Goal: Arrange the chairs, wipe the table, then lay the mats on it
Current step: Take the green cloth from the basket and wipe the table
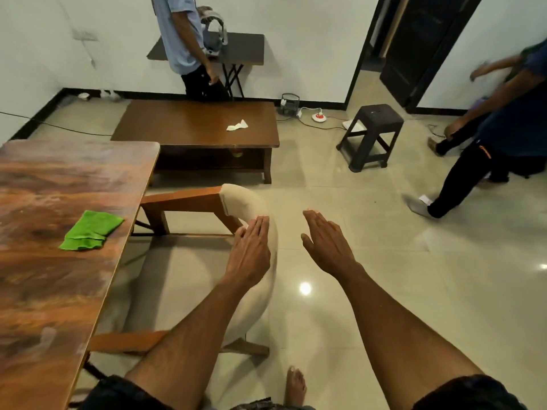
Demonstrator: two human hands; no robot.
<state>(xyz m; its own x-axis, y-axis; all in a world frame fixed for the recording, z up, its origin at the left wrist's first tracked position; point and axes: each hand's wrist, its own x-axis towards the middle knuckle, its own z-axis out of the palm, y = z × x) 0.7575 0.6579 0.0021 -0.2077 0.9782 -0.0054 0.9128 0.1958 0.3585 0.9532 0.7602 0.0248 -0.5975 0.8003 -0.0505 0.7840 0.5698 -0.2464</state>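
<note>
— Where is the chair (254,253)?
— Pulled in sideways against the long edge of the table (74,179), padded cream backrest curving toward the camera, wooden arms reaching under the tabletop. Green cloth (90,230) lying folded on the wood, untouched; no mats anywhere in view.

— And the hands?
— Left hand (250,255) laid flat on top of the backrest, fingers straight and together, pressing rather than gripping. Right hand (327,244) hanging just beside the backrest, fingers straight and loosely spread, touching nothing.

— Easy to shift?
— Probably not light: solid timber frame, stiff, likely to slide readily enough on the glossy floor tiles. Soft padding apt to give under the palm, so best taken by the top rail of the backrest with both hands, or by a wooden arm for a firmer hold.

— Stage of the job?
— Chairs first, by the look of it; wiping and mats not yet begun.
</note>
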